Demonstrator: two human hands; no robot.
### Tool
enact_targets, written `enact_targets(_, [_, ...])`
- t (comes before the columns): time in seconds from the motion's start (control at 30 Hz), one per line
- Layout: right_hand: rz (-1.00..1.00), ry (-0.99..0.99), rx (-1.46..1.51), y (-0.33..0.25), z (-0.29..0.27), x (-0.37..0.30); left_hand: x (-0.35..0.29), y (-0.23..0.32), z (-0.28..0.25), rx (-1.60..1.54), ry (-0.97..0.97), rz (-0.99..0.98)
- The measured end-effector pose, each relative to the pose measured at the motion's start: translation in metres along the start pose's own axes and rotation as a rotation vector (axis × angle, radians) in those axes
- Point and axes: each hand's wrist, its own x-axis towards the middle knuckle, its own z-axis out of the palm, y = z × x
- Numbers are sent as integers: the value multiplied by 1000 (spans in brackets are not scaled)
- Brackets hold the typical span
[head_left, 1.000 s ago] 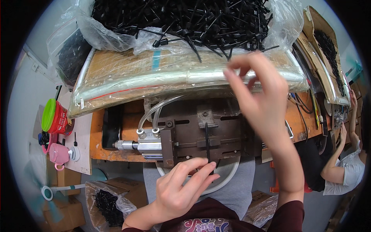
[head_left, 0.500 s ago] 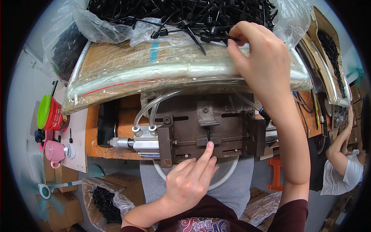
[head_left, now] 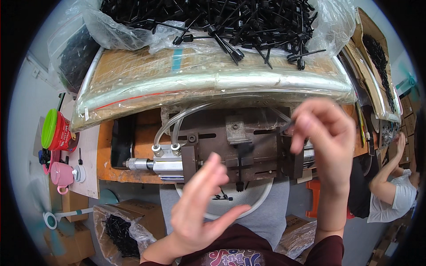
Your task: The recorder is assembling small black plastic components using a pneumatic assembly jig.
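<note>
- Right hand (head_left: 326, 135) has come down from the heap of black parts (head_left: 230, 26) and is now near the right end of the metal fixture (head_left: 266, 153); it is blurred, so I cannot tell if its bent fingers hold something
- Left hand (head_left: 197, 197) has gone away from the black piece (head_left: 240, 170); its fingers are spread and released
- This black piece lies lengthwise at the middle of the fixture, on the orange worktop (head_left: 105, 153)
- Below, a white basket (head_left: 265, 198) contains some small black parts (head_left: 224, 198)
</note>
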Motion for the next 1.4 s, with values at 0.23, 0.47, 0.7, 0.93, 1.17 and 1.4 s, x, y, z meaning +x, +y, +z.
enact_targets(0.23, [329, -271, 265, 14, 4, -40, -3, -5, -29, -59, -410, 204])
enact_targets(0.47, [447, -303, 382, 16, 11, -46, -12, 0, -26, 30, -433, 275])
enact_targets(0.7, [416, -287, 278, 16, 16, -48, -14, -3, -27, 117, -437, 373])
enact_targets(0.93, [145, -107, -16, 7, 22, -39, -14, -10, -20, 198, -389, 327])
enact_targets(1.17, [-555, 208, -728, 7, 3, 48, -18, -29, 3, 439, -368, 334])
enact_targets(1.4, [-524, 212, -1088, 16, 8, 101, -11, -26, 11, 549, -410, 328])
